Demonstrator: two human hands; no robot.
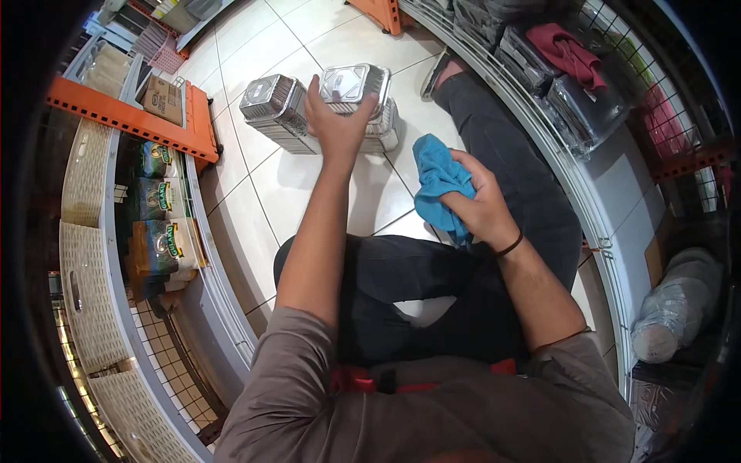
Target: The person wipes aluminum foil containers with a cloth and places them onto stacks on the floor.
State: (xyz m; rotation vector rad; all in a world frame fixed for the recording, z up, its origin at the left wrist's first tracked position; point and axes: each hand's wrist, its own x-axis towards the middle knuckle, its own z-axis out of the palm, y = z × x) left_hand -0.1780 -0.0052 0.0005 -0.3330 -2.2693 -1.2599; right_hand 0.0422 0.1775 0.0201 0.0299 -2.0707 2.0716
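Observation:
Two stacks of silver foil containers stand on the tiled floor in front of me. My left hand [340,127] reaches out to the right foil container stack [355,83], its fingers along the left side and its thumb at the near right corner. The left foil container stack [272,99] stands close beside that hand. Bunched in my right hand [484,199] is a blue cloth [440,181], held up above my legs, apart from the stacks. My right palm is hidden behind the fingers and cloth.
Left, a shelf with an orange frame [131,116] holds packaged bags [162,241] and cream woven baskets [85,297]. Right, a shelf holds dark plastic-wrapped packs [583,116], a maroon cloth [567,54] and a clear wrapped roll [671,316]. My legs [494,131] lie on the tiles.

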